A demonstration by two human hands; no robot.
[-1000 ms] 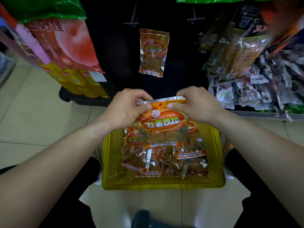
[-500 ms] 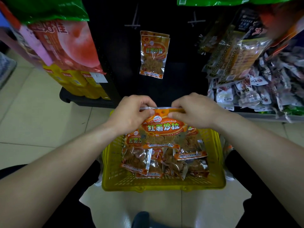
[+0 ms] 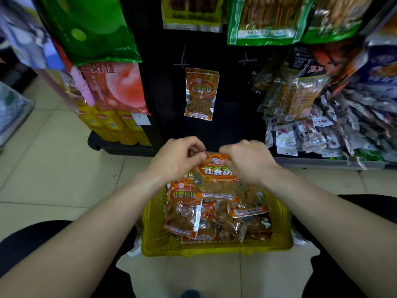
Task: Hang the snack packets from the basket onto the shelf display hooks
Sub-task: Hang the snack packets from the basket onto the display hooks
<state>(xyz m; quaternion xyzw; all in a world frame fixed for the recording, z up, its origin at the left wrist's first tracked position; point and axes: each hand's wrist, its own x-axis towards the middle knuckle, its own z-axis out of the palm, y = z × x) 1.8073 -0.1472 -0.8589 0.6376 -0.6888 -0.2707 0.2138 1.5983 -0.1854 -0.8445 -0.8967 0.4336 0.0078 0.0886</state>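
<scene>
An orange snack packet (image 3: pixel 217 172) is pinched at its top edge by both hands, just above the yellow basket (image 3: pixel 214 248). My left hand (image 3: pixel 178 160) grips its top left corner and my right hand (image 3: pixel 247 161) its top right. Several more orange packets (image 3: pixel 189 211) lie heaped in the basket on the floor. On the black shelf panel, identical orange packets (image 3: pixel 201 94) hang from a hook. An empty hook (image 3: pixel 247 59) juts out to the right of them.
Green and red bags (image 3: pixel 103 61) hang at the left with yellow boxes (image 3: pixel 113 125) below. Snack strips and a pile of small packets (image 3: pixel 322 130) fill the shelf at right. The floor is pale tile. My dark-clothed knees flank the basket.
Both hands have lowered with the packet toward the basket and drawn closer together, covering more of its top edge. The view has tilted up, showing more of the shelf.
</scene>
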